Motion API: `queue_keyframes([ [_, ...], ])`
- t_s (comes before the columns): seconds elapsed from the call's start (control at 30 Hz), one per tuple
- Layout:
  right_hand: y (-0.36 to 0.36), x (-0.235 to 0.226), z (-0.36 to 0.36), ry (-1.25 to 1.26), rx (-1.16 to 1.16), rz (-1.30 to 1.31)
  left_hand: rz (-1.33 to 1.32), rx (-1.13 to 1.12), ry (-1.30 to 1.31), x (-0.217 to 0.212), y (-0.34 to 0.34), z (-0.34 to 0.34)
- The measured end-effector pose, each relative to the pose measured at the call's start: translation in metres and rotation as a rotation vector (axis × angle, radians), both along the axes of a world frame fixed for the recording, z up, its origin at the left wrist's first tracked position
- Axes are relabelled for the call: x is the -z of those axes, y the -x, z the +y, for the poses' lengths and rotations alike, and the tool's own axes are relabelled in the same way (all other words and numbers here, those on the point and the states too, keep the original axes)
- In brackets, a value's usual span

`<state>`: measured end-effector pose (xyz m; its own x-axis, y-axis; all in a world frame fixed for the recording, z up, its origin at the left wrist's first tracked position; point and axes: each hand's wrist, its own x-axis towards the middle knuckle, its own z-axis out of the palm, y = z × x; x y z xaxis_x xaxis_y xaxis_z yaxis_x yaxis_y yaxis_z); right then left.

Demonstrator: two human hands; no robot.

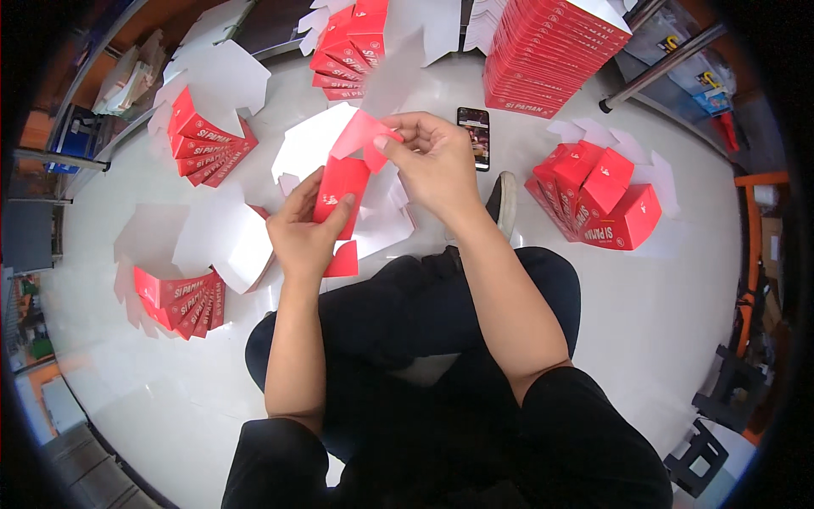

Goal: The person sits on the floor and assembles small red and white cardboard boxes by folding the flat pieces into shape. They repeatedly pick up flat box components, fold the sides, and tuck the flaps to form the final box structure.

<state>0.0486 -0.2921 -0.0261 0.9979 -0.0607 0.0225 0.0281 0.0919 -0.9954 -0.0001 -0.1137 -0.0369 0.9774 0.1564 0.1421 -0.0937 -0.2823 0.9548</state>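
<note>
In front of me I hold a partly folded red and white paperboard box above the floor. My left hand is closed round its red side panel, with the thumb on the front. With its thumb and fingers my right hand pinches a red flap at the upper end. A white lid panel stands up blurred beyond the fingers. Under the box lie white paperboard pieces, partly covered by my hands. A small red flap shows just below my left hand.
Nested folded red boxes stand at the left, lower left, top and right. A tall red stack rises at the far side. A phone lies near my shoe. Metal shelf legs border the floor.
</note>
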Motion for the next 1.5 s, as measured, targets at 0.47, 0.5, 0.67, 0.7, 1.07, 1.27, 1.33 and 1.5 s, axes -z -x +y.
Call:
queue_keyframes([
  [0.47,0.014,-0.001,0.014,-0.09,-0.229,0.15,-0.29,-0.149,0.093,0.012,-0.002,0.004],
  [0.5,0.014,-0.003,0.013,-0.205,-0.275,0.195,-0.303,-0.149,0.121,0.012,-0.002,0.004],
  [0.67,0.021,0.011,0.025,0.188,-0.177,-0.183,-0.273,-0.142,0.296,0.013,-0.001,0.002],
  [0.7,0.02,0.013,0.027,0.238,-0.13,-0.252,-0.258,-0.128,0.321,0.013,0.0,0.001],
  [1.07,0.025,-0.019,0.019,0.136,-0.431,-0.049,0.089,0.145,-0.083,-0.03,-0.003,0.036],
  [1.27,0.026,-0.004,0.023,0.28,-0.404,-0.305,-0.029,-0.237,0.344,-0.023,-0.015,0.054],
  [1.33,0.026,0.003,0.023,0.446,-0.384,-0.434,-0.038,-0.305,0.546,-0.015,-0.019,0.063],
  [1.5,0.025,0.008,0.03,0.525,-0.305,-0.693,0.006,-0.325,0.772,-0.001,-0.022,0.069],
])
